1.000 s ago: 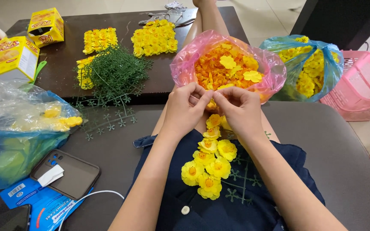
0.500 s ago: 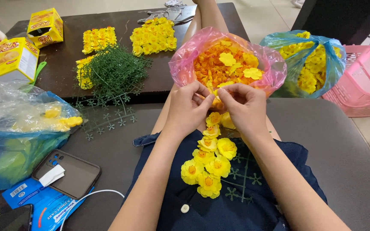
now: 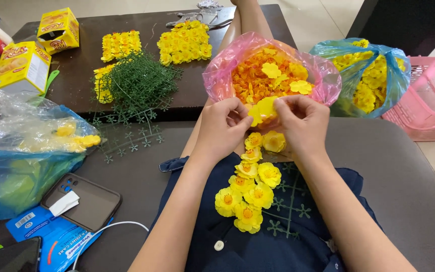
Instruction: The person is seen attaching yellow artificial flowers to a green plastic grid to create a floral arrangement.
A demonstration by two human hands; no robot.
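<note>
My left hand (image 3: 223, 127) and my right hand (image 3: 300, 123) meet over my lap and pinch one yellow fabric flower (image 3: 264, 110) between their fingertips. Below them a green plastic grid (image 3: 289, 201) lies on my dark blue dress, with a cluster of yellow flowers (image 3: 250, 189) fixed along its left side. Just beyond my hands a pink plastic bag (image 3: 222, 73) stands open, filled with orange flower centres and a few yellow petals.
A blue bag of yellow flowers (image 3: 366, 75) and a pink basket (image 3: 429, 100) sit at the right. On the dark table lie green grids (image 3: 134, 85), finished yellow flower mats (image 3: 185, 43) and yellow boxes (image 3: 21, 68). A blue bag (image 3: 16, 171) and a phone (image 3: 84, 201) lie left.
Both hands have stayed together over the lap, working the yellow flower between the fingertips; they have lifted slightly toward the pink bag.
</note>
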